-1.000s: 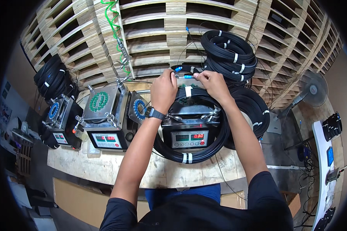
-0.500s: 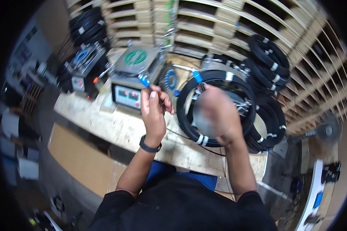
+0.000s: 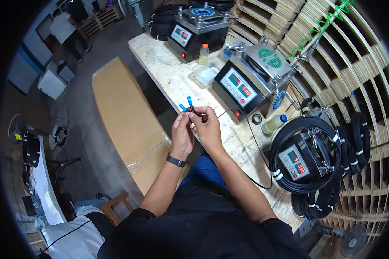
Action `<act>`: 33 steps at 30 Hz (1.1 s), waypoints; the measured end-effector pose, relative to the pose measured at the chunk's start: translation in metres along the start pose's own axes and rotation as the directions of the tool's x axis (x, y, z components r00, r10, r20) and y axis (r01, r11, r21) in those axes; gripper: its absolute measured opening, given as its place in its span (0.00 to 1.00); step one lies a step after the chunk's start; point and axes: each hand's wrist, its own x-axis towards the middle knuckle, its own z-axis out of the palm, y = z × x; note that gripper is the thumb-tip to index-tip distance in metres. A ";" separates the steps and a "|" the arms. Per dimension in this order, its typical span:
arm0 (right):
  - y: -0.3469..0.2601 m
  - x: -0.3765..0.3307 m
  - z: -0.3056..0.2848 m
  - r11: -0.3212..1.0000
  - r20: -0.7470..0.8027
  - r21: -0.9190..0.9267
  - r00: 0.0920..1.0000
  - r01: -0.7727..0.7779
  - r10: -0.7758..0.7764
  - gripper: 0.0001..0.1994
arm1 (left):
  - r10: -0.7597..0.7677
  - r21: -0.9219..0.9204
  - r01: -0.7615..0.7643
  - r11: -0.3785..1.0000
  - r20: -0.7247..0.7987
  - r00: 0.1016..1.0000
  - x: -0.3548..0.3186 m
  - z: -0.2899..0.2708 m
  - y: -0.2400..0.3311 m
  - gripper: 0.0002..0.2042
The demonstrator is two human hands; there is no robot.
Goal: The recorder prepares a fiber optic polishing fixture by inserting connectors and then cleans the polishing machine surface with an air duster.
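Note:
Held close together over the table's front edge, my two hands each pinch a small connector with a blue tip. My left hand, with a dark band at its wrist, has its fingers closed on the left blue-tipped connector. In my right hand, the thumb and fingers close around the other blue-tipped connector, on a short black stem. The fingers partly hide both connector bodies. From beside my right hand a thin black cable loops across the table to a large coil of black cable.
Polishing-type machines with red-lit displays stand along the wooden table: one at the back, another in the middle. An orange-capped bottle and a blue-capped bottle stand among them. Cardboard lies left. A person stands far left.
My hands, apart before with a blue-tipped connector in each, have come together. The view has swung left, so the machines and coil appear further right.

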 end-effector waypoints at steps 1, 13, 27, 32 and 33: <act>0.010 -0.002 -0.001 0.999 0.030 -0.031 1.000 -0.009 0.010 0.09 | 0.007 -0.006 -0.007 1.000 -0.009 1.000 0.001 -0.008 0.002 0.10; 0.068 -0.005 0.011 0.962 -0.062 0.076 0.962 -0.262 0.266 0.15 | -0.173 0.092 0.166 0.982 0.073 0.982 0.030 -0.050 -0.020 0.15; -0.058 0.042 -0.044 0.898 0.188 -0.427 0.960 -0.109 0.206 0.14 | -0.288 -0.214 0.330 0.919 0.206 0.935 0.012 -0.037 -0.006 0.12; -0.002 0.057 -0.037 0.910 0.327 -0.250 0.856 -0.329 0.400 0.14 | -0.314 -0.042 0.322 0.946 0.142 0.939 0.008 -0.042 -0.012 0.14; 0.004 0.058 -0.036 0.906 0.331 -0.249 0.848 -0.343 0.413 0.13 | -0.311 0.001 0.314 0.949 0.139 0.940 0.008 -0.046 -0.013 0.14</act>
